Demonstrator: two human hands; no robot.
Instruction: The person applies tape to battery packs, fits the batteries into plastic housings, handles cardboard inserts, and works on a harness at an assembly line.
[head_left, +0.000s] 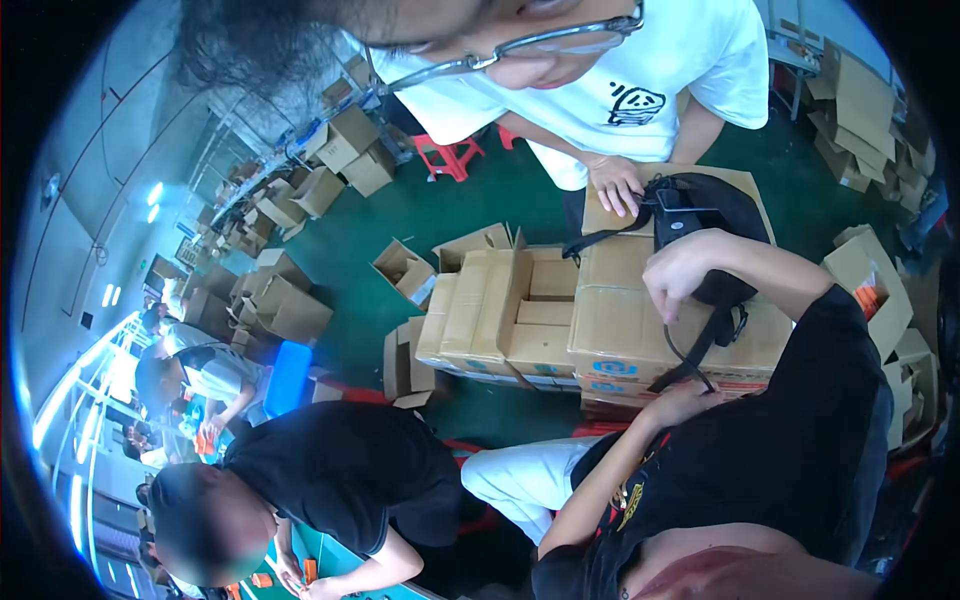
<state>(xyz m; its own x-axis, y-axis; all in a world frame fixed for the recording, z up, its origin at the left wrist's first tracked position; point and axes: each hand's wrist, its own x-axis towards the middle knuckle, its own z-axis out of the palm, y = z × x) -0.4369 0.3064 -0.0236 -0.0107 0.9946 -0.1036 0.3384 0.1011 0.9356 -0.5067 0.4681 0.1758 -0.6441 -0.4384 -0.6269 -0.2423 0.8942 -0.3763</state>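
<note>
My right hand (690, 268) is closed, with a thin black cable (685, 352) running down from its fingers. Lower down, my left hand (685, 402) has its fingers closed at the cable's other visible end, close against my black shirt. Between and beyond my hands, a black bag (705, 205) with loose straps lies on a closed cardboard box (620, 320). One wide black strap (715, 345) hangs over the box beside the cable. Opposite me, a person in a white T-shirt rests a hand (615, 185) on the box next to the bag.
Open cardboard boxes (545, 310) adjoin the box on its left. A person in a black shirt (330, 470) bends over a green work table (335, 555) at lower left, handling orange parts. Red stools (447, 157) and more cartons (295, 300) stand on the green floor.
</note>
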